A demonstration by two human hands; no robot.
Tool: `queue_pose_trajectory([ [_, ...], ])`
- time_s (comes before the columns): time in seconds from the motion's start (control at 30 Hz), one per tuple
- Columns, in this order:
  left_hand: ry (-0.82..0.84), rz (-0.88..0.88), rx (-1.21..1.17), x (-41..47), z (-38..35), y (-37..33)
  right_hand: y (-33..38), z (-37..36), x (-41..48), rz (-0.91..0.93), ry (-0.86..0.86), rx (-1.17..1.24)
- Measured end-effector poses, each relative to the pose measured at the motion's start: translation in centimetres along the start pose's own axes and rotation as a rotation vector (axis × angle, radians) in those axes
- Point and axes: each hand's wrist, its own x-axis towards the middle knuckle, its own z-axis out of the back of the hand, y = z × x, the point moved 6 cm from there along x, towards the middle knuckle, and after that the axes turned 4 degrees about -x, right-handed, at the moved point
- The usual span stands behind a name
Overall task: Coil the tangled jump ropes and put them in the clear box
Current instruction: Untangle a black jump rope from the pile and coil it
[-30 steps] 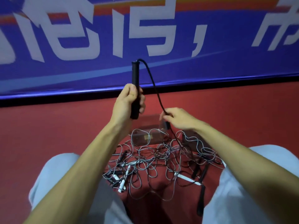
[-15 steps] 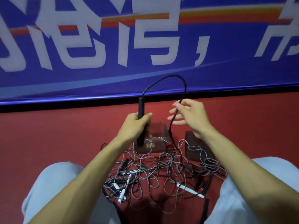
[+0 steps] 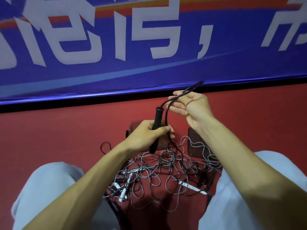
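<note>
Above the pile, since half a second ago: the tall arch of black rope (image 3: pixel 166 113) has folded into a narrow loop, its tip now slanting up and right toward the blue banner (image 3: pixel 149 72)
Right hand, change: it has turned its palm toward the camera and sits higher and further right of the handle
Left hand, change: it has slid up the black handle (image 3: pixel 158 117), so more of the handle now shows below the fist
Left hand (image 3: pixel 146 136): fist wrapped round the middle of the handle, which tilts slightly right; its fingertips also press the returning rope strand against the handle
Right hand (image 3: pixel 194 105): fingers loosely curled round the folded loop, which runs across them and sticks out past the hand
Black rope: leaves the handle's top, passes through the right hand, drops back past the left hand into the pile
Tangle of jump ropes (image 3: pixel 156 170): on the red floor (image 3: pixel 49 133) between the knees, white handles (image 3: pixel 123 194) among the grey cords
Clear box (image 3: pixel 132 128): on the floor just beyond the tangle, mostly hidden behind the left hand
</note>
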Motion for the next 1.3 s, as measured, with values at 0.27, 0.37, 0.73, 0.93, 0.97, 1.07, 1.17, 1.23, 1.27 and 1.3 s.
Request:
queue_pose_trajectory([
  [0.27, -0.406, -0.055, -0.359, -0.6, 3.9, -1.9, -2.7, -0.5, 0.0, 0.006, 0.174, -0.635],
  [0.37, -0.459, -0.086, -0.605, -0.9, 5.6, -2.8, -4.2, -1.6, -0.3, 0.038, 0.333, -0.869],
  [0.73, -0.716, -0.131, -1.062, -2.6, 12.2, -1.3, -8.2, -2.7, -1.2, -0.006, 0.468, -1.106],
  [0.93, -0.685, -0.018, -0.834, -1.7, 9.7, -0.1, -6.0, -2.2, -0.2, 0.042, 0.19, -0.742],
  [0.97, -0.655, -0.014, -0.755, -1.5, 9.1, -0.1, -5.7, -2.2, -0.2, 0.043, 0.168, -0.676],
  [1.07, -0.559, -0.018, -0.451, -0.5, 7.8, -0.2, -4.3, -2.1, -0.2, 0.053, 0.126, -0.463],
  [1.17, -0.398, 0.039, -0.125, 0.5, 6.2, 0.6, -2.6, -2.0, -0.3, 0.048, 0.092, -0.242],
  [1.23, -0.25, 0.08, -0.05, 0.8, 4.5, 1.2, -1.8, -1.8, -0.3, 0.036, 0.085, -0.127],
  [1.27, -0.204, 0.082, -0.021, 0.9, 3.8, 1.2, -1.6, -1.8, -0.3, 0.026, 0.086, -0.075],
  [1.3, -0.185, 0.083, 0.009, 1.0, 3.4, 1.3, -1.4, -1.7, -0.4, 0.016, 0.087, -0.03],
])
